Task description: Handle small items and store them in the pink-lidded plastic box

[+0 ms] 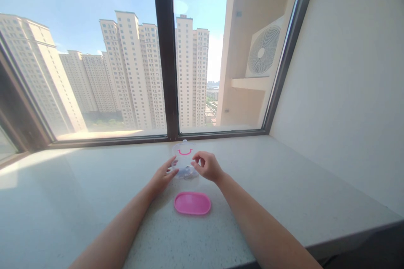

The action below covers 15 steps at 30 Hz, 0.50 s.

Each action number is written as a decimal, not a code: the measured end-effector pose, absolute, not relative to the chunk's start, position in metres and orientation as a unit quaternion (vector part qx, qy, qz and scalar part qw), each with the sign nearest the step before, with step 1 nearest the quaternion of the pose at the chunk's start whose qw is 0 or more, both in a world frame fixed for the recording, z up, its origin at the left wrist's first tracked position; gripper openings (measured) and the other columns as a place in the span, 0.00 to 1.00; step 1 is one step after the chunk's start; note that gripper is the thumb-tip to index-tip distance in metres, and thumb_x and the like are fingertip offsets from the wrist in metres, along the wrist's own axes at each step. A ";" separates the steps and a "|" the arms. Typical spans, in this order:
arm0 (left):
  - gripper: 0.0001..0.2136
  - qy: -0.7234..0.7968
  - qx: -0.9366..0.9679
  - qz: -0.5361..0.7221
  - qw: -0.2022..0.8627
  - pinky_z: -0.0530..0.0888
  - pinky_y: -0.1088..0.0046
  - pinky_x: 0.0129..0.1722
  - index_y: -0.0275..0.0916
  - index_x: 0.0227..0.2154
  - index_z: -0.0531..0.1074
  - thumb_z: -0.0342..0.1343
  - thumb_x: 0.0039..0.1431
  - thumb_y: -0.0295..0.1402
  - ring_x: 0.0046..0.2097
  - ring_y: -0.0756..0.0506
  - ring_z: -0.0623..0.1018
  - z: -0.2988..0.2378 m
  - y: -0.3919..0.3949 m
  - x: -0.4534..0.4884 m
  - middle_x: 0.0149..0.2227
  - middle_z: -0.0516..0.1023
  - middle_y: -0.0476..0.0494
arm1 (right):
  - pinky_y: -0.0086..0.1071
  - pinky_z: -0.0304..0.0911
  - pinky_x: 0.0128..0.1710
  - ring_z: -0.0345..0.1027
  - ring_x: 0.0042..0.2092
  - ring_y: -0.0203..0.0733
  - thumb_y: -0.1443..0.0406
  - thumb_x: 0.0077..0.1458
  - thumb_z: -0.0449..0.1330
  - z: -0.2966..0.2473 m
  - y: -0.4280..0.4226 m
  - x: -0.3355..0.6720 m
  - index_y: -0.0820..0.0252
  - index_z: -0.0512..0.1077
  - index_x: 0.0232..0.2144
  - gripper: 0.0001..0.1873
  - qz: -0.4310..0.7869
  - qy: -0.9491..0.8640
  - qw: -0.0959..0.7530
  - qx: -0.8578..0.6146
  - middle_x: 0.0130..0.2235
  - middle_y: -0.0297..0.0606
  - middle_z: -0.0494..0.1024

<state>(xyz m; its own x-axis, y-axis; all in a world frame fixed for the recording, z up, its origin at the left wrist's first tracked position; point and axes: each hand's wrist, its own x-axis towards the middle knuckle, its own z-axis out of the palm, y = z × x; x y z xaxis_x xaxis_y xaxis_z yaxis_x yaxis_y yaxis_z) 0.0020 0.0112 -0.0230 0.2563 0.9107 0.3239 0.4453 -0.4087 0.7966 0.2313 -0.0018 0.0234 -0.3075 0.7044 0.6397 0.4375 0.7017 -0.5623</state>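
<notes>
A small clear plastic container [183, 156] with a pink handle mark stands on the pale stone sill [94, 201], close to the window. My left hand [162, 175] rests against its left side, fingers curved round it. My right hand [206, 165] is at its right rim, thumb and fingers pinched together; what they pinch is too small to see. Some small greyish things lie inside the container near its bottom. A pink oval lid [192, 203] lies flat on the sill just in front of the container, between my forearms.
A dark window frame [166, 54] with a central post runs along the back of the sill. A plain wall [347, 92] closes the right side. The sill's front edge drops off at the lower right [356, 235]. Outside are tall buildings and an air-conditioner unit.
</notes>
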 end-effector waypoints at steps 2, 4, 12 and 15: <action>0.31 0.462 0.740 0.396 0.288 0.67 0.63 0.49 0.38 0.58 0.56 0.52 0.54 0.44 0.54 0.40 0.69 -0.021 0.010 0.002 0.55 0.68 0.34 | 0.25 0.55 0.26 0.59 0.23 0.31 0.62 0.46 0.62 0.029 -0.008 0.231 0.61 0.71 0.28 0.08 0.149 -0.855 0.380 -0.318 0.24 0.32 0.72; 0.30 0.466 0.739 0.394 0.286 0.67 0.63 0.49 0.38 0.58 0.57 0.52 0.53 0.44 0.54 0.40 0.69 -0.019 0.008 0.003 0.55 0.68 0.35 | 0.26 0.55 0.27 0.62 0.24 0.33 0.58 0.40 0.66 0.034 -0.013 0.230 0.60 0.73 0.28 0.13 0.145 -0.899 0.296 -0.289 0.25 0.31 0.73; 0.29 0.471 0.731 0.403 0.287 0.67 0.63 0.49 0.38 0.56 0.60 0.53 0.52 0.42 0.54 0.39 0.69 -0.014 0.005 0.004 0.54 0.69 0.36 | 0.28 0.57 0.30 0.66 0.31 0.39 0.56 0.29 0.71 0.042 -0.034 0.217 0.56 0.73 0.39 0.31 0.140 -0.945 0.146 -0.256 0.34 0.35 0.74; 0.29 0.471 0.732 0.401 0.286 0.67 0.63 0.48 0.37 0.56 0.60 0.53 0.52 0.42 0.54 0.39 0.69 -0.013 0.005 0.004 0.54 0.69 0.35 | 0.31 0.59 0.35 0.65 0.37 0.44 0.55 0.24 0.71 0.038 -0.041 0.211 0.55 0.70 0.46 0.41 0.134 -0.960 0.102 -0.225 0.40 0.39 0.71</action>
<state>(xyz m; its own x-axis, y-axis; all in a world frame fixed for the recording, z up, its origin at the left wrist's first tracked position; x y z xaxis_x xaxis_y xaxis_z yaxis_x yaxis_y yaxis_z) 0.0045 0.0046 -0.0132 0.2358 0.9186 0.3171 0.4603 -0.3930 0.7961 0.2106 -0.0408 0.0376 -0.8779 0.4593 0.1356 0.4048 0.8629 -0.3026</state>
